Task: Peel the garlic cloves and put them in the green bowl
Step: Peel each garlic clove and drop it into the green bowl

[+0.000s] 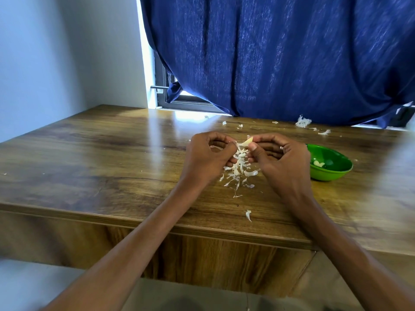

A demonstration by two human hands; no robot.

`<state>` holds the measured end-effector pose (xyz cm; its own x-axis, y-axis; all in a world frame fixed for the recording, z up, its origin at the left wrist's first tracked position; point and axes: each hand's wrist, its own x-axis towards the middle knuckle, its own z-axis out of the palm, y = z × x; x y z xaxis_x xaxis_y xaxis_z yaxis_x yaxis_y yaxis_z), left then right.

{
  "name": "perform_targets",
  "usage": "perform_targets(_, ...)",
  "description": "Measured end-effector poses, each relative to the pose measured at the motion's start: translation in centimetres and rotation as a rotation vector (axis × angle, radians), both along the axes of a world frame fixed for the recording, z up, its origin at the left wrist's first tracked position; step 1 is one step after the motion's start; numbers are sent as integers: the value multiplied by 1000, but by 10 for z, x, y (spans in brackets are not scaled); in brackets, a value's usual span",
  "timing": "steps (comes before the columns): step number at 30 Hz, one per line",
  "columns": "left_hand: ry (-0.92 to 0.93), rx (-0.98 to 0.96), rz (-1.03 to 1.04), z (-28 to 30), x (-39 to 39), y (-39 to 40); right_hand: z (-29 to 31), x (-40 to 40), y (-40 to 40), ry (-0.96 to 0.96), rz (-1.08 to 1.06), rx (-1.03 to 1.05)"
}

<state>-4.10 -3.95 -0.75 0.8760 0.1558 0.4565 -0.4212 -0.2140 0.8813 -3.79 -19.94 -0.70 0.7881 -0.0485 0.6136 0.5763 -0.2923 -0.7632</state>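
Near edge: two bare forearms reach in from the bottom over the wooden bench [89, 158]. One loose skin flake [248, 215] lies close to the front edge, apart from the rest.

Mid bench: pile of garlic skins [239, 170] sits directly under and between both hands, thin white strips fanned out toward the camera.

Left hand [207, 157]: fingers curled in, thumb and fingertip pressed together on a strand of skin that runs across to the clove. Right hand [277, 158]: thumb and forefinger pinching the garlic clove [248, 142], other fingers curled under; a ring [281, 148] shows on one finger. Clove is held above the pile, off the bench, pale yellow, partly bare with skin attached on its left side.

Right of the right hand: green bowl [336, 173] stands upright on the bench, just beside the hand, partly hidden by it. Peeled cloves [318, 163] lie inside near the bottom; can't count them exactly.

Far bench: more skin scraps [303, 122] scattered along the back edge, biggest clump toward the right.

Behind: dark blue curtain [280, 55] hangs down to the bench's back edge, window frame [164, 95] shows at its left, plain white wall [67, 52] on the left.
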Motion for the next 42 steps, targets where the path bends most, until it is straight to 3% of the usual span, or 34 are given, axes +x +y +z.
perform_targets(16,-21,15,108,3,-5,0,3,-1,-3,50,96,114)
perform_targets(19,-47,54,132,3,-4,0,3,-1,-1,135,165,131)
perform_targets(22,-30,92,126,1,-2,0,1,0,1,218,217,97)
perform_targets(33,-27,61,152,2,-6,2,1,-1,4,241,213,-105)
perform_targets(42,2,84,133,3,-9,0,1,1,4,264,174,-118)
